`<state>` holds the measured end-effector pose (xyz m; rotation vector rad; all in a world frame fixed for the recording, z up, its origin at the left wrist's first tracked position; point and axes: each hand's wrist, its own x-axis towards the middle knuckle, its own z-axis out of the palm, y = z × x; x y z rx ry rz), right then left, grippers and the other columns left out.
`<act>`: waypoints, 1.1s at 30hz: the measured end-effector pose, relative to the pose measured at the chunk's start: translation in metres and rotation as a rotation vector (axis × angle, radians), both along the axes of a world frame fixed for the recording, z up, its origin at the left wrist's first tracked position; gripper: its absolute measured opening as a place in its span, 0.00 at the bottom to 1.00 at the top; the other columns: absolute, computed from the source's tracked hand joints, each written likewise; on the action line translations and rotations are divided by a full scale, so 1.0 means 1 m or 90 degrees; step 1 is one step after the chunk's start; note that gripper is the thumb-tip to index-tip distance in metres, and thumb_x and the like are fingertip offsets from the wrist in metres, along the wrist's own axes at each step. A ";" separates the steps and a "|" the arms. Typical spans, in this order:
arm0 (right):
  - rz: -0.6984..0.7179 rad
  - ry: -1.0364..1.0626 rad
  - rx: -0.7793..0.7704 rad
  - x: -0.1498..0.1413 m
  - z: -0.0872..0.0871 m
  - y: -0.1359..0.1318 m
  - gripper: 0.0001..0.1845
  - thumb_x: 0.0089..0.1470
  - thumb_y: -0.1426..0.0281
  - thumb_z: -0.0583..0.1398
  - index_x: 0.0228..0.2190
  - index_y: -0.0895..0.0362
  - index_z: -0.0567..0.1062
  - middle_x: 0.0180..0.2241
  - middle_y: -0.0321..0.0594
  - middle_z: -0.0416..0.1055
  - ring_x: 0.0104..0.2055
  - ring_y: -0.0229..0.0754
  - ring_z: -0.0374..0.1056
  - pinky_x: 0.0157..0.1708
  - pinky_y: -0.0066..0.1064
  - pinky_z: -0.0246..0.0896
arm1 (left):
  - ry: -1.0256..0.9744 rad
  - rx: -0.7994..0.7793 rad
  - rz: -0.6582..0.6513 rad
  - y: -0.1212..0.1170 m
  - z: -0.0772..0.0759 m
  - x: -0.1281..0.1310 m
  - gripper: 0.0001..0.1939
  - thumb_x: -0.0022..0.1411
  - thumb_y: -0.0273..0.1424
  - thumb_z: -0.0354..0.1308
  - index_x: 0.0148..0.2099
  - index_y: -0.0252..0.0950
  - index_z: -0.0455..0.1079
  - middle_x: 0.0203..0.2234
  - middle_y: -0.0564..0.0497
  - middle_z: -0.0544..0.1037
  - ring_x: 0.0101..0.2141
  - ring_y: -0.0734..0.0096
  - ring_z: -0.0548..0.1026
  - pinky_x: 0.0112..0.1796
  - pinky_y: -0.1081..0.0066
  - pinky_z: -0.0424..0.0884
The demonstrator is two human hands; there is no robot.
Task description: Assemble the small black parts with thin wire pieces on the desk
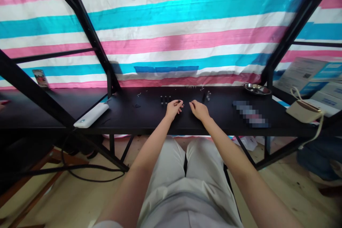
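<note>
My left hand (174, 109) is raised just over the black table, thumb and forefinger pinched on a small dark piece (179, 101) too tiny to identify. A short gap separates it from my right hand (200, 109), whose fingers are curled closed; whatever they may hold is hidden. Just left of my left hand stand several small dark cylinders with pale ends (166, 100). Beyond my right hand is a little cluster of clear and dark cylinders (208, 96). Farther back, a row of tiny pale pieces (191, 87) lies near the table's rear edge.
A white power-bank-like box (91, 115) lies at the left on the black table (128, 121). To the right are a shiny metal dish (257, 89), a blurred-out item (251, 114) and a beige pouch (304, 110). Black frame posts (91, 35) flank the striped sheet (181, 39).
</note>
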<state>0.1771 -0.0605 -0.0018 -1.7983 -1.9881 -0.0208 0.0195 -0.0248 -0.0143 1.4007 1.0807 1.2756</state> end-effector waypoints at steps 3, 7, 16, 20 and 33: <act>0.100 0.048 0.051 -0.001 -0.001 -0.001 0.20 0.63 0.61 0.43 0.48 0.56 0.65 0.45 0.44 0.70 0.43 0.41 0.68 0.39 0.26 0.57 | -0.024 -0.012 -0.067 -0.003 0.005 -0.002 0.16 0.55 0.35 0.60 0.42 0.28 0.70 0.28 0.47 0.76 0.16 0.82 0.70 0.15 0.80 0.58; 0.144 0.048 0.041 0.001 -0.004 0.002 0.18 0.63 0.63 0.42 0.43 0.55 0.67 0.42 0.41 0.71 0.40 0.39 0.68 0.36 0.26 0.56 | -0.035 -0.036 -0.135 -0.006 0.008 -0.006 0.17 0.55 0.33 0.60 0.44 0.27 0.68 0.33 0.42 0.78 0.18 0.79 0.73 0.16 0.80 0.58; 0.176 0.087 0.063 0.004 -0.010 0.006 0.15 0.62 0.65 0.44 0.40 0.55 0.67 0.32 0.39 0.71 0.32 0.38 0.67 0.32 0.25 0.54 | -0.008 -0.030 -0.182 -0.008 0.008 -0.005 0.15 0.55 0.31 0.59 0.43 0.28 0.65 0.34 0.42 0.78 0.19 0.78 0.74 0.17 0.82 0.57; 0.182 0.124 0.113 0.005 -0.013 0.009 0.14 0.61 0.64 0.45 0.39 0.56 0.67 0.31 0.40 0.71 0.30 0.40 0.67 0.31 0.26 0.54 | -0.034 -0.039 -0.156 -0.005 0.007 -0.004 0.12 0.57 0.30 0.58 0.41 0.30 0.62 0.30 0.46 0.78 0.17 0.78 0.73 0.16 0.81 0.57; 0.198 0.183 0.164 0.007 -0.016 0.010 0.12 0.59 0.65 0.48 0.38 0.55 0.68 0.34 0.41 0.71 0.32 0.40 0.68 0.32 0.28 0.57 | -0.032 -0.043 -0.101 -0.002 0.004 -0.001 0.11 0.61 0.35 0.54 0.34 0.32 0.61 0.21 0.53 0.74 0.15 0.78 0.71 0.14 0.81 0.56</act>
